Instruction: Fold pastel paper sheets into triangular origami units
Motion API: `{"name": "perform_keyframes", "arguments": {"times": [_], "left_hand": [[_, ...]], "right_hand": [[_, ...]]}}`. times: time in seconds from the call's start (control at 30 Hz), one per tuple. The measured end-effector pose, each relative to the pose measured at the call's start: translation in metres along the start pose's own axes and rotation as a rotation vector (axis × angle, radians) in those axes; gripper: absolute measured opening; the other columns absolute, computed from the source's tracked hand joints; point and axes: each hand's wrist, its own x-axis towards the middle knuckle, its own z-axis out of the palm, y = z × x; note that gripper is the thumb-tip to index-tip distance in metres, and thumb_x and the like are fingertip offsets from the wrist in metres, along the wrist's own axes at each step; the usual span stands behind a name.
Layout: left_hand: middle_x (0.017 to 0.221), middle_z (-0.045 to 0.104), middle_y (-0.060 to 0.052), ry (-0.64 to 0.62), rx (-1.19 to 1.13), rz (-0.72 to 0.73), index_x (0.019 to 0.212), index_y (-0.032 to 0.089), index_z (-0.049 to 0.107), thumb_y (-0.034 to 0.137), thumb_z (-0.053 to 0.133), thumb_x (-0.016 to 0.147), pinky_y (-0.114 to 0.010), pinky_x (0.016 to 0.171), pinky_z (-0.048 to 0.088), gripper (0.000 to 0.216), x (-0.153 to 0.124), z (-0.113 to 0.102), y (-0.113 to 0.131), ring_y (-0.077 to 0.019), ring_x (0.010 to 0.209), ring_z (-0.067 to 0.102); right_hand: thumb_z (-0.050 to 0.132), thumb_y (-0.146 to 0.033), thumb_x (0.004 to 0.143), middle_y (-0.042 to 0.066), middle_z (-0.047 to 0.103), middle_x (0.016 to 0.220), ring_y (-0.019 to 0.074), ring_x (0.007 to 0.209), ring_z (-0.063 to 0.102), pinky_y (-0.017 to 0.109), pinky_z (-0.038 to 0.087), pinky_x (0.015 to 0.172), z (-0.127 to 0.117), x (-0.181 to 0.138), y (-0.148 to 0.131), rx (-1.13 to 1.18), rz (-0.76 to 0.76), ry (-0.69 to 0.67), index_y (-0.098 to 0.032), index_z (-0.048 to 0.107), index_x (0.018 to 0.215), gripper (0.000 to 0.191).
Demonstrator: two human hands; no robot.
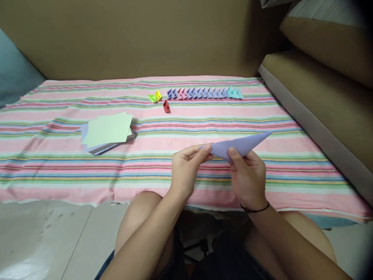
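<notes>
A purple sheet of paper (pixel 247 144), folded to a long pointed shape, is held up above the striped cloth between both hands. My left hand (pixel 186 167) pinches its left corner between thumb and fingers. Gripping the lower edge near the middle, my right hand (pixel 249 177) has its thumb on the front and its fingers behind. The paper's far tip points up to the right. Part of its left end is hidden by the left fingers.
A striped cloth (pixel 163 175) covers the seat. On it lie a paper stack (pixel 109 130), a row of small folded paper pieces (pixel 204 93), a yellow-green piece (pixel 155 96) and a red one (pixel 166 106). Brown cushions (pixel 323 112) border the right.
</notes>
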Motion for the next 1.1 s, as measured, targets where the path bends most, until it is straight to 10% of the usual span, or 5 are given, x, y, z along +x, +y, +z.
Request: {"name": "perform_keyframes", "arguments": {"times": [0.63,0.83,1.1], "left_hand": [[0.079,0.071,-0.004,-0.127,0.043,-0.021,0.083,0.016,0.072,0.033,0.076,0.065,-0.029,0.075,0.054,0.025,0.001,0.0,0.005,-0.0187,0.079,0.067],[0.058,0.063,0.002,-0.036,0.185,0.059,0.067,0.017,0.067,0.026,0.079,0.058,-0.021,0.048,0.043,0.018,-0.004,0.004,0.003,-0.0101,0.052,0.056],[0.061,0.066,0.001,0.058,0.105,0.132,0.065,0.016,0.068,0.019,0.082,0.054,-0.022,0.058,0.05,0.018,0.001,-0.003,0.013,-0.0111,0.058,0.061]], "right_hand": [[0.07,-0.033,0.074,0.0,0.067,0.08,0.0176,0.079,0.062,0.033,0.049,0.071,-0.006,0.005,0.003,-0.055,0.015,-0.027,-0.02,0.068,0.08,0.014],[0.073,-0.032,0.071,-0.001,0.067,0.073,0.0159,0.071,0.06,0.031,0.05,0.065,-0.005,0.002,0.003,-0.141,-0.092,-0.042,-0.021,0.069,0.075,0.012],[0.073,-0.03,0.07,-0.001,0.067,0.074,0.0167,0.073,0.06,0.032,0.049,0.067,-0.008,0.009,-0.002,-0.096,-0.124,0.019,-0.021,0.07,0.075,0.011]]}}
